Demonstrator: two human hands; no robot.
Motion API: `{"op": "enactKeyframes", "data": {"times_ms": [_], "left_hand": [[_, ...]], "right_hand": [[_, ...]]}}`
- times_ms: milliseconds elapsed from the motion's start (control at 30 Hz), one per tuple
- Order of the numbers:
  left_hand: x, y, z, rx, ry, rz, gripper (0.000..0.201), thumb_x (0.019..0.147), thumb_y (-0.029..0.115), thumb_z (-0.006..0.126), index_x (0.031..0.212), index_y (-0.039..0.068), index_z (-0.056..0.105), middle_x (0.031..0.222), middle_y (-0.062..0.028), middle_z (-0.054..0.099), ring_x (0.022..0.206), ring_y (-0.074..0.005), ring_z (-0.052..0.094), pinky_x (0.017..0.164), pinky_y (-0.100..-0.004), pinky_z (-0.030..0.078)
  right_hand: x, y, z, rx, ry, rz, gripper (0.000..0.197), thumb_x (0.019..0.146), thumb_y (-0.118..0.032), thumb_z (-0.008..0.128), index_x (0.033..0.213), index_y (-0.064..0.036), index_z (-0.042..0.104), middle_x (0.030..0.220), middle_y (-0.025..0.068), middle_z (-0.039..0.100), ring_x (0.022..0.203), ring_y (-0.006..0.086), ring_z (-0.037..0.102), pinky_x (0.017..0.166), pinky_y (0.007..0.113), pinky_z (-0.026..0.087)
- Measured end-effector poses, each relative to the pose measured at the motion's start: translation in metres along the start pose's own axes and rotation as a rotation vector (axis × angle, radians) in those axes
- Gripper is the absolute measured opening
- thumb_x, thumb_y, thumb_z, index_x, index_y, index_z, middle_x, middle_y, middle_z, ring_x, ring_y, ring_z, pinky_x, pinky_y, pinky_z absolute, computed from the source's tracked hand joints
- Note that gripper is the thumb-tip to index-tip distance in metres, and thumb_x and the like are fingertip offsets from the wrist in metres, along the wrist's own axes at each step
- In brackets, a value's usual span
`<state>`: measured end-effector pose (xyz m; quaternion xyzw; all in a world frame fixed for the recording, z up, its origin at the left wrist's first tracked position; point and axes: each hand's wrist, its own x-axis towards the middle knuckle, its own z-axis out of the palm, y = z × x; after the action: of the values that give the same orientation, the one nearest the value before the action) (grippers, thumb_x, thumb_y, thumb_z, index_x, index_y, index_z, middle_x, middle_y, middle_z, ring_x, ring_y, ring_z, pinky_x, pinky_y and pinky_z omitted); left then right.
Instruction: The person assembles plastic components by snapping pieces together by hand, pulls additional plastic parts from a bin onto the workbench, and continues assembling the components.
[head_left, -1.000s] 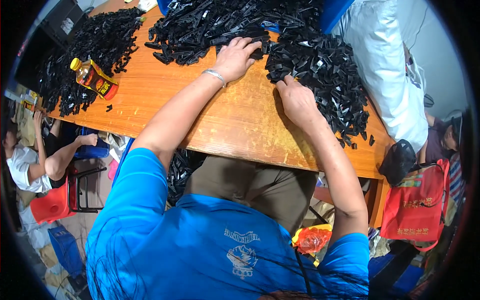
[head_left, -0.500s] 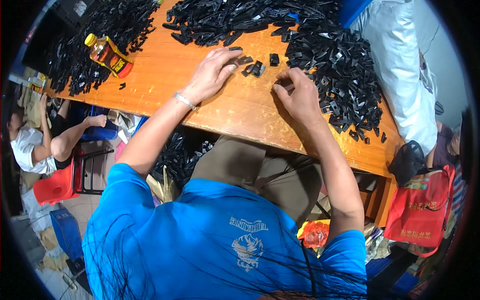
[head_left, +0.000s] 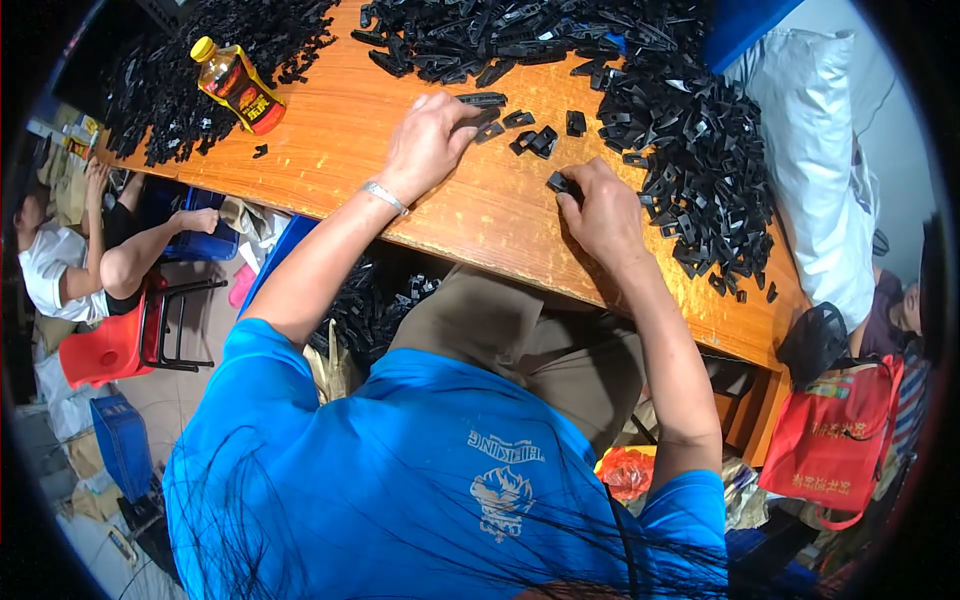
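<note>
scuffed wooden table (head_left: pixel 340 140) fills the upper half, black part heaps along its far side and right, yellow-capped bottle (head_left: pixel 240 90) standing out at left, white sack (head_left: pixel 805 180) past the right edge. small black part (head_left: pixel 557 183) is at the right hand (head_left: pixel 605 212), pinched between thumb and index finger, near the right-hand heap (head_left: pixel 700 150); can't tell if it touches the wood. looks like molded plastic: probably very light, stiff, a bit slick, thin edges maybe snappable. best grip likely across the two opposite sides, thumb against fingertip, light pressure. right hand sits low over the table, wrist near straight, forearm coming up from the lower right. left hand (head_left: pixel 425 138) is palm down, fingers bent and close together, thumb a little apart, tips at a long black part (head_left: pixel 483 99); clamped or just touching, can't tell. left forearm slants in from the lower left, bracelet (head_left: pixel 385 197) at the wrist. loose black pieces (head_left: pixel 535 142) lie between the hands.
</note>
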<state>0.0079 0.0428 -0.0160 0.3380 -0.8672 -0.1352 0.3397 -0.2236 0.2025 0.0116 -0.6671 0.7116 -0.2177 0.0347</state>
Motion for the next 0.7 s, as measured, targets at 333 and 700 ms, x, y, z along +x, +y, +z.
{"op": "enactKeyframes", "data": {"times_ms": [333,700], "left_hand": [[-0.001,-0.010,0.002,-0.025,0.155,-0.083,0.012,0.085,0.004,0.078,0.093,0.004,0.069,0.097,-0.0145,0.067,0.097,-0.0351,0.067,0.085,-0.0423,0.055],[-0.031,0.001,-0.022,-0.152,-0.060,0.088,0.018,0.084,-0.005,0.076,0.097,0.003,0.067,0.104,-0.0143,0.063,0.103,-0.0341,0.064,0.092,-0.0402,0.053]], "right_hand": [[0.037,-0.063,0.047,0.183,0.010,-0.157,0.017,0.091,-0.016,0.074,0.104,-0.0048,0.073,0.102,0.0156,0.066,0.089,0.0405,0.070,0.078,0.050,0.057],[0.072,-0.025,0.051,-0.004,0.120,-0.069,0.024,0.092,-0.020,0.078,0.111,-0.0063,0.077,0.106,0.0157,0.069,0.091,0.0378,0.072,0.080,0.048,0.058]]}}
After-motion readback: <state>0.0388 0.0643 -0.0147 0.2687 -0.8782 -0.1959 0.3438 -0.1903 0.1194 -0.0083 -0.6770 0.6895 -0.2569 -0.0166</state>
